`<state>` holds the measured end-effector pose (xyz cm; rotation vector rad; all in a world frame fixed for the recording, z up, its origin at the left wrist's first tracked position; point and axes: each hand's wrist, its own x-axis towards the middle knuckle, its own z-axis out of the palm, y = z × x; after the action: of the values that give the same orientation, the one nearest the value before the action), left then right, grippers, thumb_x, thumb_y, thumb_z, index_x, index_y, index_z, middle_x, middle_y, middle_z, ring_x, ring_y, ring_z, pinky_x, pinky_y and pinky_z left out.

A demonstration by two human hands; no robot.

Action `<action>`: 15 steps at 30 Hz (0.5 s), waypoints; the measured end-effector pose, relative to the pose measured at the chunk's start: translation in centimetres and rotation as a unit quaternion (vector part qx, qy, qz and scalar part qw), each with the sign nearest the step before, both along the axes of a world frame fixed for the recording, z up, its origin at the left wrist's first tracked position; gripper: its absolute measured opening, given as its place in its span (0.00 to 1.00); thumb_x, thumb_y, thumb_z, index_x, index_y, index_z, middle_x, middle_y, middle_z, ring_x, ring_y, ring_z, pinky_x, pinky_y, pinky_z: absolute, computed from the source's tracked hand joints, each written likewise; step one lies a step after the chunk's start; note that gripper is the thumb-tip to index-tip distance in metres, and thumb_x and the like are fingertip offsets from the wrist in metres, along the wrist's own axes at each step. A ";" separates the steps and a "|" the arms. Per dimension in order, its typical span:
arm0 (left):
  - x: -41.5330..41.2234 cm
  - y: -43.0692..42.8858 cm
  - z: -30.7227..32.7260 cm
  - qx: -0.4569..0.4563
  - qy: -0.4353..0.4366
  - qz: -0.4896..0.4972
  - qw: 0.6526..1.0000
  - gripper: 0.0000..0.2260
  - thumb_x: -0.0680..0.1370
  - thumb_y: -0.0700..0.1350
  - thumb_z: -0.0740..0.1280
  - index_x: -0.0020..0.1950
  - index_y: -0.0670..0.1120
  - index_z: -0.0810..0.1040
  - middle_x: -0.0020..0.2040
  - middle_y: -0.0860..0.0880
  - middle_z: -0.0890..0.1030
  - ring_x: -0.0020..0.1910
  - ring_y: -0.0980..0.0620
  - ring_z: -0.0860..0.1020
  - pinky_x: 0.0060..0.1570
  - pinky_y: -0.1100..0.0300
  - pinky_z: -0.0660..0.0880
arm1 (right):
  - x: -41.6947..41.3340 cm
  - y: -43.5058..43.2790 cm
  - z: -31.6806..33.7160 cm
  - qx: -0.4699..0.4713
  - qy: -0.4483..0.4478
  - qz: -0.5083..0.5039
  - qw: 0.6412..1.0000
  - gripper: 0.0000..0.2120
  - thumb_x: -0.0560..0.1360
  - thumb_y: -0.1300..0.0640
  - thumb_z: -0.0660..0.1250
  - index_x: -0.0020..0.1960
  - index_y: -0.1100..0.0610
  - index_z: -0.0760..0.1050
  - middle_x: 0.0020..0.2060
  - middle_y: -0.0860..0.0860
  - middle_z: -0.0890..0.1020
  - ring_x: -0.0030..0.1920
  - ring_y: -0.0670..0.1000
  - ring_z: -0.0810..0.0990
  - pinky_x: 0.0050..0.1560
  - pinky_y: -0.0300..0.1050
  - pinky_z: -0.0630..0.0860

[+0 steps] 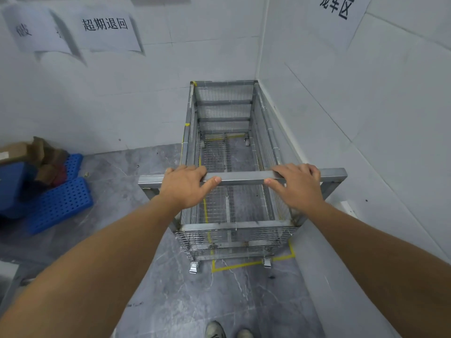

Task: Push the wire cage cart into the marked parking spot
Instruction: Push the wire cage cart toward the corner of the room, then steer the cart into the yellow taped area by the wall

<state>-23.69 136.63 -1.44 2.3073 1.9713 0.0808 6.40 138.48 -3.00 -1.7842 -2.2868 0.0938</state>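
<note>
The wire cage cart (227,225) is a grey metal frame with mesh sides, empty, standing in the room's corner with its far end against the back wall. Its handle bar (244,178) runs across the near end. My left hand (188,184) grips the bar left of centre and my right hand (296,182) grips it right of centre. Yellow tape (244,264) marks the parking spot on the grey floor. The near tape line shows just in front of the cart's near casters (194,267), and more tape is visible through the mesh bottom.
White walls close in at the back and right, with paper signs (105,28) pinned up. Blue perforated plastic pallets (58,203) with cardboard boxes (17,152) lie on the floor to the left. My shoes (227,330) show at the bottom edge.
</note>
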 end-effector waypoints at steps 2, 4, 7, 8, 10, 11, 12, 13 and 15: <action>0.1 -0.1 -0.2 0.007 -0.005 0.006 1.000 0.26 0.76 0.71 0.42 0.44 0.54 0.68 0.42 0.52 0.75 0.47 0.48 0.73 0.56 0.44 0.68 | 0.1 0.0 -0.2 0.001 -0.004 0.000 1.000 0.24 0.76 0.30 0.50 0.61 0.42 0.73 0.54 0.43 0.79 0.57 0.52 0.72 0.65 0.53 0.53; 0.2 -0.3 -0.1 0.017 -0.010 0.011 1.000 0.24 0.76 0.71 0.42 0.44 0.54 0.67 0.42 0.52 0.74 0.46 0.49 0.72 0.56 0.45 0.68 | 0.2 0.0 -0.3 0.009 -0.007 0.001 1.000 0.26 0.77 0.30 0.49 0.63 0.42 0.73 0.55 0.43 0.79 0.58 0.52 0.72 0.66 0.54 0.53; 0.4 -0.6 -0.4 0.023 -0.007 0.011 1.000 0.24 0.77 0.70 0.43 0.45 0.54 0.68 0.42 0.52 0.74 0.46 0.49 0.72 0.56 0.46 0.66 | 0.2 -0.1 -0.6 0.015 -0.019 0.008 1.000 0.28 0.77 0.29 0.47 0.64 0.43 0.72 0.57 0.44 0.79 0.60 0.53 0.72 0.67 0.56 0.53; 0.5 -0.7 -0.4 0.026 -0.004 0.011 1.000 0.24 0.77 0.70 0.43 0.45 0.54 0.68 0.42 0.52 0.73 0.46 0.49 0.71 0.55 0.46 0.66 | 0.3 -0.1 -0.7 0.019 -0.021 0.012 1.000 0.28 0.77 0.30 0.47 0.64 0.44 0.73 0.57 0.44 0.79 0.60 0.53 0.72 0.67 0.56 0.53; 0.6 -0.7 -0.4 0.028 -0.002 0.014 1.000 0.24 0.77 0.70 0.43 0.45 0.54 0.68 0.42 0.52 0.74 0.45 0.50 0.71 0.55 0.46 0.66 | 0.5 -0.2 -0.8 0.030 -0.020 0.018 0.999 0.27 0.77 0.30 0.48 0.63 0.45 0.73 0.56 0.45 0.79 0.60 0.54 0.72 0.68 0.57 0.54; 0.6 -0.6 -0.3 0.024 -0.002 0.017 1.000 0.25 0.77 0.70 0.43 0.45 0.53 0.68 0.42 0.52 0.75 0.45 0.50 0.71 0.55 0.46 0.66 | 0.6 -0.2 -0.8 0.035 -0.022 0.021 0.999 0.27 0.77 0.31 0.48 0.63 0.45 0.72 0.56 0.45 0.79 0.60 0.54 0.72 0.68 0.58 0.55; 0.7 -0.6 -0.2 0.016 -0.002 0.019 1.000 0.26 0.76 0.70 0.43 0.44 0.53 0.69 0.42 0.52 0.76 0.44 0.49 0.72 0.56 0.46 0.66 | 0.7 -0.3 -0.8 0.039 -0.026 0.025 0.999 0.27 0.78 0.31 0.47 0.63 0.45 0.72 0.56 0.46 0.79 0.60 0.54 0.72 0.68 0.58 0.55; 0.8 -0.5 -0.1 0.009 -0.004 0.022 1.000 0.26 0.76 0.71 0.43 0.43 0.52 0.69 0.41 0.51 0.76 0.44 0.49 0.73 0.56 0.46 0.67 | 0.8 -0.4 -0.9 0.039 -0.033 0.030 0.998 0.26 0.78 0.32 0.47 0.63 0.45 0.72 0.57 0.46 0.79 0.61 0.54 0.71 0.68 0.58 0.56; 1.2 -0.6 0.1 -0.001 -0.017 0.031 0.999 0.25 0.77 0.70 0.45 0.39 0.53 0.68 0.40 0.51 0.76 0.43 0.48 0.73 0.56 0.45 0.66 | 1.1 -0.4 -0.8 0.032 -0.042 0.042 0.998 0.25 0.78 0.33 0.46 0.63 0.45 0.71 0.59 0.46 0.78 0.66 0.54 0.68 0.69 0.59 0.54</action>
<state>-22.52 136.05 -1.35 2.2295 2.0253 0.1226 7.52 138.03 -3.76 -1.6908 -2.3940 -0.0400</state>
